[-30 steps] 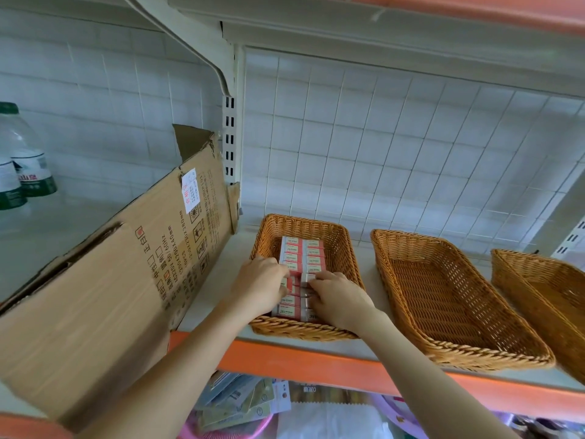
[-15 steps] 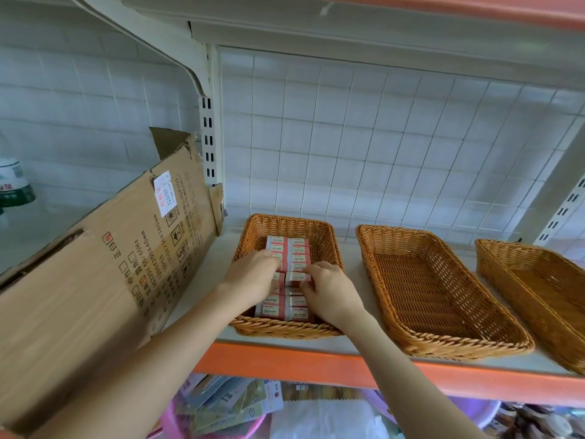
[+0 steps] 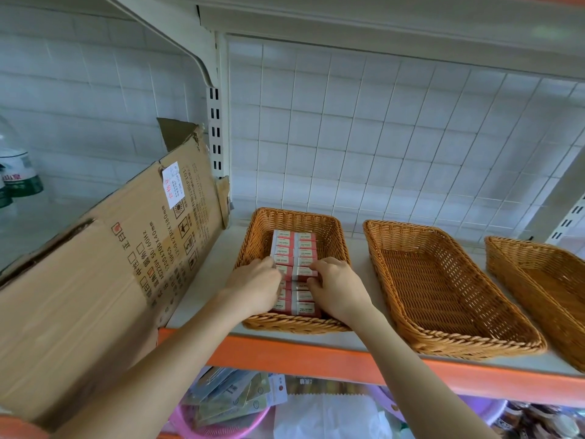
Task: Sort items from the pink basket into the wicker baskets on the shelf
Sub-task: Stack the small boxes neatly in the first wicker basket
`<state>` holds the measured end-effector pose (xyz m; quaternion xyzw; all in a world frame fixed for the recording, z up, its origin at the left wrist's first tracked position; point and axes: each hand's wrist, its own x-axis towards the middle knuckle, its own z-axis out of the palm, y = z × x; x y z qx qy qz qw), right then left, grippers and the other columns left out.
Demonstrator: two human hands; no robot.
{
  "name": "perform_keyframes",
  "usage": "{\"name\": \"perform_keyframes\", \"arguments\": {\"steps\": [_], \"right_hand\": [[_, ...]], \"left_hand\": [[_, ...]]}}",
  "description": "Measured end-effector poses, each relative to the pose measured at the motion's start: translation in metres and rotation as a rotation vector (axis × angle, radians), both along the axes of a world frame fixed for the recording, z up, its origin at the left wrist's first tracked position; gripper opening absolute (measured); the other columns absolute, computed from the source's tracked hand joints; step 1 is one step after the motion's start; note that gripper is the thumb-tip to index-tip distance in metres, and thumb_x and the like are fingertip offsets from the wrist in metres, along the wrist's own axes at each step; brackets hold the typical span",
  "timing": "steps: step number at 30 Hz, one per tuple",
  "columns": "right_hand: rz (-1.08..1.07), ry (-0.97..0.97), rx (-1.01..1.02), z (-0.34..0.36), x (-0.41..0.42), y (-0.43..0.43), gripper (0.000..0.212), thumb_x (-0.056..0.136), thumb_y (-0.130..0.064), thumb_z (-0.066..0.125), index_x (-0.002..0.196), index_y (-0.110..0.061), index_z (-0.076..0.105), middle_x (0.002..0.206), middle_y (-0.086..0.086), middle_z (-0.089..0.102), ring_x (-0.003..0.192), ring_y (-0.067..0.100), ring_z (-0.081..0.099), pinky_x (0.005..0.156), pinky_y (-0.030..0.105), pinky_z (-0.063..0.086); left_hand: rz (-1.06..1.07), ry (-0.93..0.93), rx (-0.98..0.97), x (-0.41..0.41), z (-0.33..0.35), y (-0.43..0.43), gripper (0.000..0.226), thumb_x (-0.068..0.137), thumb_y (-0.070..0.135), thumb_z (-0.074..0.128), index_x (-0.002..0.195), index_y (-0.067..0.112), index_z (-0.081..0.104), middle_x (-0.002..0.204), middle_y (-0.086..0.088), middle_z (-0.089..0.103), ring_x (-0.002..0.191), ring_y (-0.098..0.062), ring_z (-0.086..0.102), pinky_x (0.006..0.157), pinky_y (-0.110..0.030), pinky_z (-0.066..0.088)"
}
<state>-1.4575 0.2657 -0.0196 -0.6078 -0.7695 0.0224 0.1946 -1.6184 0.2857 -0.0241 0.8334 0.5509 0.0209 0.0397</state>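
Lying in two neat columns, the small boxes (image 3: 294,248) fill the middle of the left wicker basket (image 3: 253,236), which stands on the shelf (image 3: 316,353). The long axis of the columns runs away from the person, along the length of the basket.

Both hands are inside this basket, one at each side of the columns. The left hand (image 3: 258,285) touches the left column and the right hand (image 3: 338,291) touches the right column, so the boxes lie between them and neither hand is nearer. The right hand has bent fingers, and its thumb and forefinger seem to pinch one box of the near half. The fingertips of the left hand are hidden behind its own back, so I cannot tell whether it grips or only presses.

The hands also cover several of the near boxes, and the print on the boxes is too small to read, except "2B".

Just beside stands the middle wicker basket (image 3: 443,280). Under the shelf, the pink basket (image 3: 218,430) is cut off by the frame edge.
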Motion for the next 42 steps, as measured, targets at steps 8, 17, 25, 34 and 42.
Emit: {"name": "perform_keyframes", "arguments": {"steps": [8,17,25,34,42], "right_hand": [[0.07,-0.176,-0.082,0.001,-0.002,-0.002,0.032,0.094,-0.026,0.04,0.12,-0.016,0.056,0.122,0.004,0.053,0.113,0.029,0.047,0.089,0.036,0.044],[0.072,-0.296,-0.136,0.005,-0.007,-0.001,0.029,0.093,-0.027,0.04,0.114,-0.014,0.056,0.117,0.004,0.053,0.108,0.028,0.051,0.084,0.034,0.04],[0.056,-0.046,-0.093,0.007,-0.005,-0.003,0.035,0.094,-0.023,0.044,0.125,-0.011,0.053,0.127,0.005,0.053,0.118,0.027,0.047,0.092,0.034,0.041],[-0.053,0.181,0.004,0.042,0.045,-0.015,0.044,0.095,-0.023,0.045,0.137,-0.011,0.043,0.139,0.009,0.045,0.13,0.028,0.036,0.106,0.031,0.027],[-0.308,-0.1,-0.096,0.045,0.182,-0.079,0.05,0.097,-0.042,0.035,0.143,-0.023,0.029,0.144,0.003,0.035,0.129,0.032,0.033,0.105,0.041,0.032]], "left_hand": [[-0.014,0.055,-0.021,0.001,0.005,-0.002,0.04,0.097,0.016,0.042,0.137,0.014,0.045,0.134,-0.007,0.039,0.118,-0.024,0.043,0.09,-0.039,0.047],[-0.025,0.062,-0.014,0.0,0.006,-0.004,0.038,0.097,0.017,0.041,0.134,0.013,0.046,0.134,-0.006,0.039,0.119,-0.023,0.042,0.088,-0.038,0.048],[0.008,-0.094,0.019,0.001,0.009,-0.007,0.038,0.099,0.025,0.038,0.133,0.011,0.048,0.135,-0.005,0.041,0.125,-0.022,0.038,0.093,-0.037,0.046],[0.028,-0.154,0.094,0.027,0.024,-0.02,0.047,0.1,0.039,0.035,0.134,0.009,0.046,0.136,-0.009,0.044,0.128,-0.024,0.037,0.1,-0.035,0.04],[-0.072,-0.165,0.115,0.156,0.037,-0.057,0.054,0.097,0.049,0.031,0.139,0.016,0.038,0.142,-0.008,0.038,0.132,-0.025,0.031,0.102,-0.039,0.034]]}}
